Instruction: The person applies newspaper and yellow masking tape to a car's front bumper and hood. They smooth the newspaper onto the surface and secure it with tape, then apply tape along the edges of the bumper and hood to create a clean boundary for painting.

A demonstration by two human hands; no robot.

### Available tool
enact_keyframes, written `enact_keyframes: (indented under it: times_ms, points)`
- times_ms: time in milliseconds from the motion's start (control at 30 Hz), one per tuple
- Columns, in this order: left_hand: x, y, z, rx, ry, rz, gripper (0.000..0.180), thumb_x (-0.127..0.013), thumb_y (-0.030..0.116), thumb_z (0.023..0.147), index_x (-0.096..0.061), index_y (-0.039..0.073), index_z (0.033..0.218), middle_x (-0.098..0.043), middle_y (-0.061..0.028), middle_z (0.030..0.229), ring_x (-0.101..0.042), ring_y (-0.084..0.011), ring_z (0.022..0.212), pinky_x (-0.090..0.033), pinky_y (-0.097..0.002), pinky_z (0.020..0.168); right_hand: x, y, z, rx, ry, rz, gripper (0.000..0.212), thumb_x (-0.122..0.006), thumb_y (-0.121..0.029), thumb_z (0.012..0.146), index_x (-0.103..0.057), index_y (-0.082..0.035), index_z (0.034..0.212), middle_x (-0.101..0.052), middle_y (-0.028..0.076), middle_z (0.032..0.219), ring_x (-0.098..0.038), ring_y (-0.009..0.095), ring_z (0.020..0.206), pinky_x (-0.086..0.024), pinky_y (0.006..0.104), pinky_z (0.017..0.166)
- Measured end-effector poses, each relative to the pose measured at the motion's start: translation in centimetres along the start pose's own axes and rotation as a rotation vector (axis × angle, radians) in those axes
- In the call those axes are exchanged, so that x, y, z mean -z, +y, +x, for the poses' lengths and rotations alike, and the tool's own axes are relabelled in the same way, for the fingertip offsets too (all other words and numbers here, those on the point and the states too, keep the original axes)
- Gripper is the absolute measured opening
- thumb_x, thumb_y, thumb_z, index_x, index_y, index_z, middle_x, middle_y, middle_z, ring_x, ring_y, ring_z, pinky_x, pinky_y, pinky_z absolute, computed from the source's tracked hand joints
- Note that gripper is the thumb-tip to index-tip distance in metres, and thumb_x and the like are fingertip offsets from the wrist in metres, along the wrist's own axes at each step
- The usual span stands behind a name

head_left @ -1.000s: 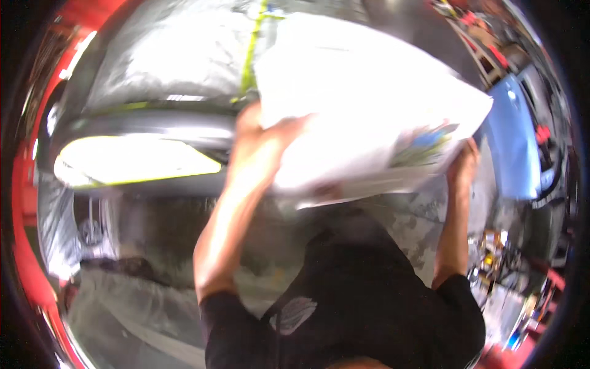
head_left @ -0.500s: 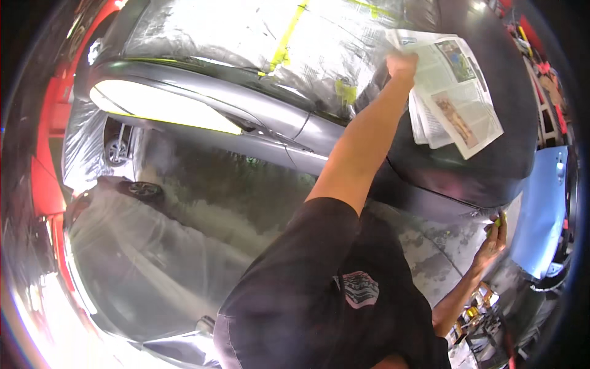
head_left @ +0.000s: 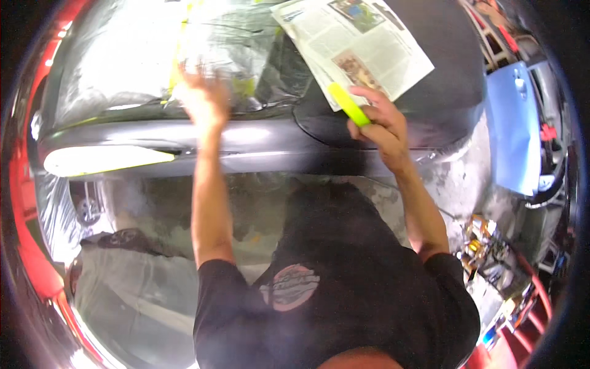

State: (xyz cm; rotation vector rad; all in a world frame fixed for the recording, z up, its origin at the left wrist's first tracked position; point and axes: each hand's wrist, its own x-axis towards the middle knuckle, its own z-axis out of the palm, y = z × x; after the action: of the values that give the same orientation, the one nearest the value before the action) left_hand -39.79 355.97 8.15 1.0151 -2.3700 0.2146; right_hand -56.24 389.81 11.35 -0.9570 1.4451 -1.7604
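Note:
My right hand (head_left: 386,130) is closed on a bright yellow-green roll of masking tape (head_left: 348,104), held edge-on over the near corner of a newspaper sheet (head_left: 381,52). The newspaper lies spread on the dark, matte end panel of a car (head_left: 452,74). To the left, my left hand (head_left: 206,101) is blurred by motion, its fingers looking spread and nothing visible in them. It is above the car's side edge, in front of clear plastic sheeting (head_left: 123,55) that covers the windows and is edged with yellow tape (head_left: 175,55).
A light blue car door (head_left: 516,132) stands at the right. Cluttered tools and parts (head_left: 482,252) sit at the lower right, beside red metal framing (head_left: 534,289). Another plastic-covered car part (head_left: 135,295) is at the lower left, over a stained concrete floor (head_left: 252,212).
My left hand has let go of the newspaper and moved left. My right hand has risen from the car's lower corner to the newspaper with the tape roll. My view has shifted right.

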Motion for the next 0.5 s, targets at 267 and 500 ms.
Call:
enact_keyframes:
  times_ms: [267,500]
  points:
    - [0.9,-10.0,-2.4,-0.187,-0.104,0.289,0.047,-0.048,0.039,0.108,-0.058,0.008,0.142,-0.048,-0.0129,0.157,-0.034,-0.0328,0.152,-0.024,-0.0668,0.119,-6.0,-0.2,4.0,0.004,-0.187,0.233,0.065,-0.047,-0.003,0.079,-0.048,0.004,0.143,-0.060,0.008,0.075,-0.051,0.014,0.068,-0.040,0.0286,0.066]
    - [11.1,-1.4,-6.6,0.513,-0.255,-1.420,0.033,-0.072,0.031,0.098,-0.076,0.002,0.114,-0.072,-0.0108,0.116,-0.064,-0.0196,0.106,-0.049,-0.0370,0.098,-13.2,0.1,7.9,0.017,-0.312,0.099,0.051,-0.053,-0.011,0.086,-0.056,0.004,0.135,-0.059,0.004,0.074,-0.051,0.011,0.064,-0.039,0.0273,0.061]
